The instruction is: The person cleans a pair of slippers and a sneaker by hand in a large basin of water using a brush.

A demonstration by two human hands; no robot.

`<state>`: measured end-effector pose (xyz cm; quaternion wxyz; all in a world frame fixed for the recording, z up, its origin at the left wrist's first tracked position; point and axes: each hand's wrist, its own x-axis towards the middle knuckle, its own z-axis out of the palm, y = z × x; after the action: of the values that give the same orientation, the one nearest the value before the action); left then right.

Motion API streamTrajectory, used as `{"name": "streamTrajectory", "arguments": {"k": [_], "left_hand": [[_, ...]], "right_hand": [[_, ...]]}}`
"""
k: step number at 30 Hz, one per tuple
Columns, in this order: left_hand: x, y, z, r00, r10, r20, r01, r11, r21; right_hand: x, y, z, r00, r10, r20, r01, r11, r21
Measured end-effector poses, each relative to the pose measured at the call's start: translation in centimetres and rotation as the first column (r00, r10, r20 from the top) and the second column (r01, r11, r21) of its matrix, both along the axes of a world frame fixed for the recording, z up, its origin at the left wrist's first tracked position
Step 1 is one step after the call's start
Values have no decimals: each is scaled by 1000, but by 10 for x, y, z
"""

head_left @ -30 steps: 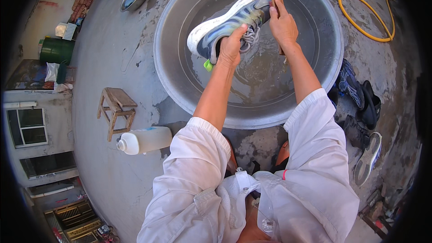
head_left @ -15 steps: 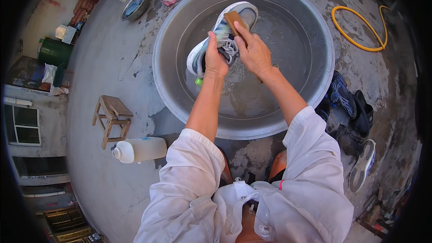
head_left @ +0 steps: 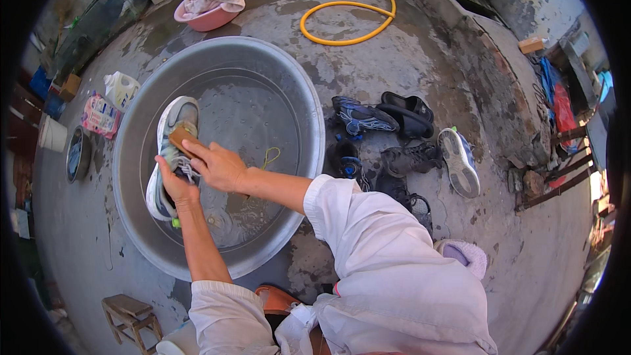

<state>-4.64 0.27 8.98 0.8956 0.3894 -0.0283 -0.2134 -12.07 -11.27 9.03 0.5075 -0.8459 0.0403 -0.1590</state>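
Shoe (head_left: 172, 158): grey-white sneaker, lying in the left part of the basin, partly over the water. Long axis runs near-vertical in the view, one end toward the far rim at the upper end, the other toward the person. Which end is toe, cannot tell for sure. Laces face right, toward the brush hand.
Basin (head_left: 289, 92): big round grey metal tub on the wet concrete floor, shallow soapy water in the bottom. A yellow-green lace or cord (head_left: 266, 156) lies in the water right of the hands.
Left hand (head_left: 176, 185): fingers wrapped round the shoe at its middle to lower part, gripping it from below; forearm comes up from the lower edge.
Right hand (head_left: 220, 165): closed over a brown brush (head_left: 180, 137), pressing it against the upper side of the shoe just above the left hand. Both hands touching the shoe, close together.
Sleeves: white, loose, both arms.
Shoe pile (head_left: 394, 138): dark sandals and several sneakers on the floor just right of the basin; one white-soled shoe (head_left: 459, 162) lies sole-up at its right edge.
Hose (head_left: 348, 23): yellow, looped on the floor beyond the basin.
Pink bowl (head_left: 207, 16): holds a bunched cloth, just past the far rim.
Left of basin: white jug (head_left: 121, 87), a coloured packet (head_left: 100, 115), small dark pan (head_left: 75, 153).
Stool (head_left: 128, 312): small wooden, lower left, near the person.
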Motion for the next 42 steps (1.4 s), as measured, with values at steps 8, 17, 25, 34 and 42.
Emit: {"name": "streamTrajectory", "arguments": {"k": [8,17,25,34,42], "left_hand": [[-23,-59,12,999,-28,23,30,997,-69],[-5,-30,37,981,91,-172,-101,993,-54],[-22,-53,18,973,29,-227,-53,993,-101],[-7,-22,13,992,50,-114,-63,992,-111],[-11,-34,20,984,15,-179,-76,939,-336]], "right_hand": [[9,-62,16,949,-309,59,314,945,-92],[-11,-25,17,994,-80,79,84,995,-56],[14,-59,27,936,-352,17,352,935,-44],[6,-25,13,988,-155,-11,153,984,-96],[8,-41,8,989,-83,120,86,996,-21]]}}
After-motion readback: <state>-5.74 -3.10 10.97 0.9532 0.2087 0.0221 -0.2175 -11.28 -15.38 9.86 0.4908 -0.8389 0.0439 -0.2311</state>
